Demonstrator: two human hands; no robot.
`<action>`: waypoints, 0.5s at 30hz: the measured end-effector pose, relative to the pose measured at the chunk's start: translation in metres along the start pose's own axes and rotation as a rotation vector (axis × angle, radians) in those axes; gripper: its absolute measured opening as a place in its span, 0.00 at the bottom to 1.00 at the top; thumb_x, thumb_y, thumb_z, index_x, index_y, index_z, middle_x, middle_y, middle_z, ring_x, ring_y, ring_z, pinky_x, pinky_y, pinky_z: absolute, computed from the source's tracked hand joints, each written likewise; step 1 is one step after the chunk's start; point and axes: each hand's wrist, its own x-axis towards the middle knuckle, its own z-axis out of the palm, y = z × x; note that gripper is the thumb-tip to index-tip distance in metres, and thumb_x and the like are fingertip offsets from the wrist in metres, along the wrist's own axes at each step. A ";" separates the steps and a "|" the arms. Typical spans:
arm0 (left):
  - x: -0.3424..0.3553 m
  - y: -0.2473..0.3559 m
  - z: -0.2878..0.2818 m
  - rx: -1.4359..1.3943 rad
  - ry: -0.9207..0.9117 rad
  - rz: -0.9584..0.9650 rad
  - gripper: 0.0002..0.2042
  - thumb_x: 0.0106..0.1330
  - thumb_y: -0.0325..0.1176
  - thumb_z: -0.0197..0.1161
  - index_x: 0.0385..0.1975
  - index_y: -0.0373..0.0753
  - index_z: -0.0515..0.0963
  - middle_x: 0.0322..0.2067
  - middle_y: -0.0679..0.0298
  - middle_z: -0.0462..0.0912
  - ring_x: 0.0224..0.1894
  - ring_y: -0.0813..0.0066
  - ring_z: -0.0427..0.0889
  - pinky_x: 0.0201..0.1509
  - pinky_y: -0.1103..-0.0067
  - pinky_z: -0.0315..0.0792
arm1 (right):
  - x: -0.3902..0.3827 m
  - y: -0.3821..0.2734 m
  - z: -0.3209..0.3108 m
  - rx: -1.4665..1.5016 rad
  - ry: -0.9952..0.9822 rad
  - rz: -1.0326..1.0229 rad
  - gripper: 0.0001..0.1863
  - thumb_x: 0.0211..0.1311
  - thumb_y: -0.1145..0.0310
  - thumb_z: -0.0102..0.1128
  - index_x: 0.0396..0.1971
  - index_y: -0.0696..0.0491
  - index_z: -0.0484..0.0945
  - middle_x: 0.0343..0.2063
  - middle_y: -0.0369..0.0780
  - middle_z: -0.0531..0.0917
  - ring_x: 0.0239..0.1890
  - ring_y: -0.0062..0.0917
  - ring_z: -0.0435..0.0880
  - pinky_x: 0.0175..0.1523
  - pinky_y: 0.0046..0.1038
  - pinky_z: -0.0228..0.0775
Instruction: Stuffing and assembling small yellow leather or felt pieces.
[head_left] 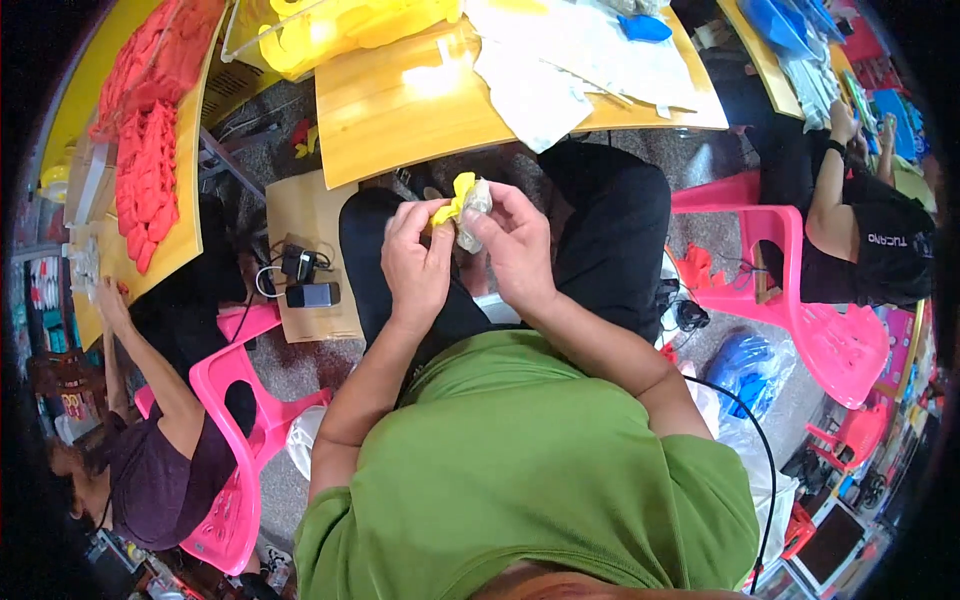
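a crowded workroom with a wooden table (400, 120) ahead and pink chairs (240, 440) around. the left hand (415, 262) and right hand (515, 245) meet over the lap, fingers pinched shut on a small yellow piece (458, 195) and its crumpled clear wrapping (475, 205), raised close, seemingly for fine fingertip work.

One head-worn fisheye looks steeply down, close over the lap and wooden table (400, 120).

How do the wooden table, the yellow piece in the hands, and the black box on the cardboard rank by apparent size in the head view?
1. Wooden table, by far the largest.
2. Black box.
3. Yellow piece; partly hidden by both hands, so its order against the box is unsure.
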 end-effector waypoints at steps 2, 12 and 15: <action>0.002 0.006 -0.003 0.133 0.023 0.023 0.11 0.53 0.26 0.60 0.38 0.37 0.77 0.33 0.56 0.78 0.34 0.60 0.76 0.45 0.70 0.69 | 0.001 -0.001 0.001 -0.005 -0.010 -0.038 0.16 0.56 0.78 0.56 0.46 0.60 0.71 0.35 0.36 0.78 0.35 0.15 0.76 0.41 0.19 0.71; 0.019 0.018 -0.010 0.357 0.040 0.461 0.10 0.47 0.18 0.62 0.30 0.35 0.74 0.27 0.57 0.74 0.29 0.59 0.77 0.29 0.72 0.72 | 0.009 -0.011 -0.010 -0.405 -0.072 -0.347 0.22 0.47 0.84 0.55 0.47 0.57 0.74 0.31 0.37 0.71 0.32 0.17 0.71 0.36 0.17 0.66; 0.021 0.016 -0.014 0.224 -0.072 0.342 0.09 0.48 0.18 0.61 0.30 0.34 0.74 0.26 0.56 0.74 0.28 0.56 0.77 0.30 0.71 0.71 | 0.013 -0.010 -0.016 -0.449 -0.059 -0.376 0.23 0.46 0.85 0.55 0.46 0.56 0.75 0.32 0.38 0.72 0.33 0.19 0.72 0.36 0.19 0.66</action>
